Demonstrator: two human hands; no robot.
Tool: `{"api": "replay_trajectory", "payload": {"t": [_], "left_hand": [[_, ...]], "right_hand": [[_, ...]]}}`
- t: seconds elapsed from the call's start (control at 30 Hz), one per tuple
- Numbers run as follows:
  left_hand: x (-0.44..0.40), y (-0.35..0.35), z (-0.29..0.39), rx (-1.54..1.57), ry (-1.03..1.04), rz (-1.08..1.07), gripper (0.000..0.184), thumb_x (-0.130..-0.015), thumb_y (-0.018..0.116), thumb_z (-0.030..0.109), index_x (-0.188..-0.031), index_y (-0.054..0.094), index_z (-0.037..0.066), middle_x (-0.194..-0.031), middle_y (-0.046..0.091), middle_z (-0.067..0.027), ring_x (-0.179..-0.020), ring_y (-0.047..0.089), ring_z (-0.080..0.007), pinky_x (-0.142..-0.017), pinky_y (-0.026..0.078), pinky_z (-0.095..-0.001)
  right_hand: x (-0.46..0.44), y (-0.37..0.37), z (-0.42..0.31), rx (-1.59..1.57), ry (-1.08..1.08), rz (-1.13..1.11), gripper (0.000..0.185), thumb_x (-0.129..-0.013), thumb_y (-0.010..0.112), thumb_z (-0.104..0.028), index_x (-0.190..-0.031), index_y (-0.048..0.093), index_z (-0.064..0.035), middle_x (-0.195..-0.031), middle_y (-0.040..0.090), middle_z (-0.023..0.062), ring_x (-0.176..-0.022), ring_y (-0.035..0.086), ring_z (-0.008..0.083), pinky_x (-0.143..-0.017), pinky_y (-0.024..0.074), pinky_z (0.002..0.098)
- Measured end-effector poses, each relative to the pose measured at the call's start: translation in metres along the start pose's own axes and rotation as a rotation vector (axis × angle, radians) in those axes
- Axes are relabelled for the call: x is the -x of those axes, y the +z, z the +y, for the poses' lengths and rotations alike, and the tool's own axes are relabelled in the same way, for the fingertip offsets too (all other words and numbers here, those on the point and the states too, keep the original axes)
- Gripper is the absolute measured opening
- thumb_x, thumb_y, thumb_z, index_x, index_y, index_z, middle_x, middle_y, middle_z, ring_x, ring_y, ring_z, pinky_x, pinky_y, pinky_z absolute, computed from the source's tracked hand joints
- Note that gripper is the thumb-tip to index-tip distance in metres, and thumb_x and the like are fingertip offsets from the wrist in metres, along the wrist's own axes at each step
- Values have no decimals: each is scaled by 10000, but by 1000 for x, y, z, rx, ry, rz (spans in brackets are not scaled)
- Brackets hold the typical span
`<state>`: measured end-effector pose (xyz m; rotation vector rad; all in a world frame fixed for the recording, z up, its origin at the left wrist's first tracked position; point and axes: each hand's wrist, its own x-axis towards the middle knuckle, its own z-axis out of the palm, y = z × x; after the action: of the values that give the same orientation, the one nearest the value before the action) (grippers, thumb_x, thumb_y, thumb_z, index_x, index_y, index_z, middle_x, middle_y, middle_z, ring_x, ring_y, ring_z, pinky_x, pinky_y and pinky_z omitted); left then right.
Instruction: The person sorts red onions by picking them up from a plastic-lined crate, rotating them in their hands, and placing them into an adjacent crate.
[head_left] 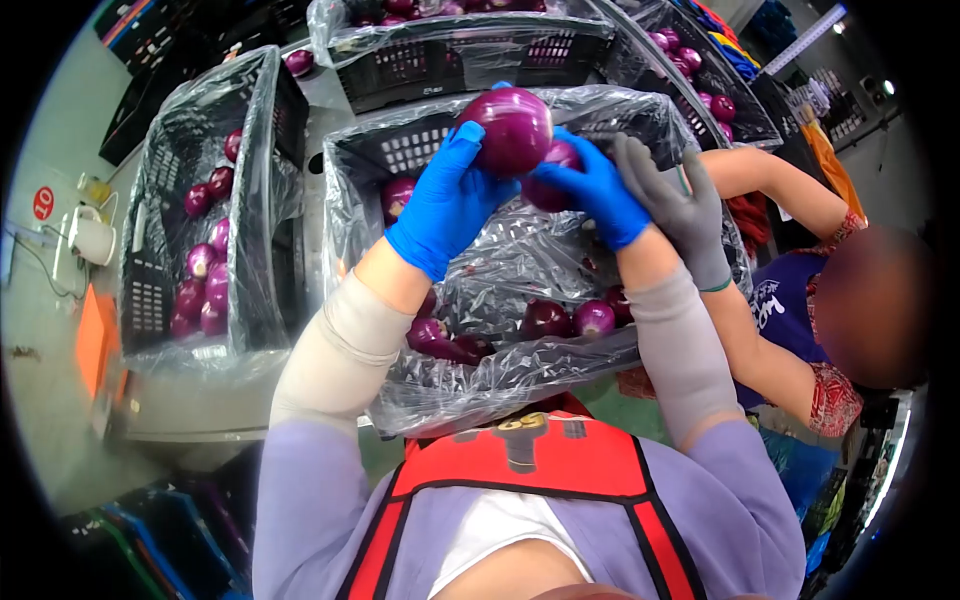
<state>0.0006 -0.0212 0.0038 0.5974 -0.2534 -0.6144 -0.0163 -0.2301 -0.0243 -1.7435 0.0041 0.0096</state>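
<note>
My left hand (437, 205), in a blue glove, is closed around a large, shiny red onion (512, 128) raised above the middle crate. Close beside it, my right hand (603, 192), gloved the same way, grips a smaller red onion (551, 188), partly hidden behind my fingers and the large onion. Below both hands is a black crate lined with clear plastic (500, 380). Several red onions (594, 318) lie along its near side, and another onion (398, 196) sits at its left, partly covered by my left hand.
A co-worker's grey-gloved hands (690, 220) reach in from the right, almost against my right hand. A lined crate (150, 250) with several onions stands at left. Another crate (470, 65) of onions is behind, and one more (740, 110) stands at the upper right.
</note>
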Motion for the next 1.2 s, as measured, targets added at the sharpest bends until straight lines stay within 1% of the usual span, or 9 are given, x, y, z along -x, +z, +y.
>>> {"api": "replay_trajectory", "payload": {"t": [0.07, 0.13, 0.2, 0.67, 0.73, 0.83, 0.97, 1.13, 1.2], "left_hand": [[-3, 0, 3, -79, 186, -50, 680, -821, 678, 175, -1406, 340, 99, -1266, 523, -63, -1149, 517, -183, -979, 419, -346], [-3, 2, 13, -298, 213, 31, 825, -739, 761, 96, -1421, 297, 83, -1321, 474, -79, -1179, 490, -186, -989, 432, -353], [-3, 3, 11, -779, 543, 66, 936, -664, 822, 90, -1426, 278, 84, -1364, 422, -96, -1201, 468, -198, -998, 442, -357], [2, 2, 10, -1308, 664, 86, 886, -567, 825, 91, -1354, 418, 72, -1329, 477, -105, -1189, 486, -220, -1031, 396, -366], [4, 4, 11, -1356, 720, 90, 914, -525, 814, 103, -1358, 437, 146, -1225, 531, -108, -1086, 513, -294, -1001, 388, -378], [6, 8, 14, -1457, 730, 75, 916, -550, 812, 113, -1376, 416, 146, -1267, 513, -111, -1130, 500, -271, -1000, 387, -365], [0, -3, 3, -1072, 591, 3, 899, -612, 801, 120, -1403, 376, 161, -1321, 483, -88, -1168, 487, -237, -961, 416, -340], [5, 4, 11, -268, 70, -2, 745, -794, 685, 161, -1432, 303, 119, -1353, 454, -57, -1179, 492, -196, -919, 458, -333], [1, -1, 9, -251, 93, 10, 635, -840, 632, 223, -1393, 356, 78, -1295, 508, -81, -1132, 537, -209, -879, 487, -335]], "right_hand": [[22, 9, -27, -321, 169, 244, 636, -803, 689, -357, -1338, 439, -123, -1193, 544, 91, -1128, 520, 219, -859, 493, 364], [24, 4, -24, -493, 180, 202, 512, -852, 620, -361, -1292, 474, -145, -1241, 525, 66, -1098, 548, 256, -869, 490, 447], [25, 2, -22, -1004, 235, 100, 528, -859, 598, -415, -1288, 464, -138, -1254, 524, 100, -1116, 540, 293, -902, 483, 472], [22, 6, -24, -1366, 220, -12, 650, -859, 527, -537, -1316, 418, -88, -1307, 474, 184, -1161, 503, 359, -948, 454, 517], [22, 5, -24, -1377, 216, -27, 654, -857, 528, -538, -1317, 417, -87, -1306, 474, 188, -1163, 501, 360, -945, 455, 518], [23, 3, -23, -1413, 216, -65, 667, -848, 533, -545, -1319, 415, -88, -1307, 471, 194, -1169, 496, 361, -942, 457, 518], [24, 3, -25, -1438, 220, -63, 698, -826, 540, -567, -1319, 414, -90, -1318, 459, 193, -1179, 487, 360, -940, 458, 515], [23, 0, -25, -1493, 212, -128, 737, -813, 549, -574, -1336, 394, -78, -1323, 446, 202, -1179, 473, 392, -948, 453, 517], [22, -2, -24, -1509, 219, -148, 745, -814, 551, -572, -1343, 386, -75, -1323, 442, 208, -1178, 467, 409, -951, 452, 518]]}}
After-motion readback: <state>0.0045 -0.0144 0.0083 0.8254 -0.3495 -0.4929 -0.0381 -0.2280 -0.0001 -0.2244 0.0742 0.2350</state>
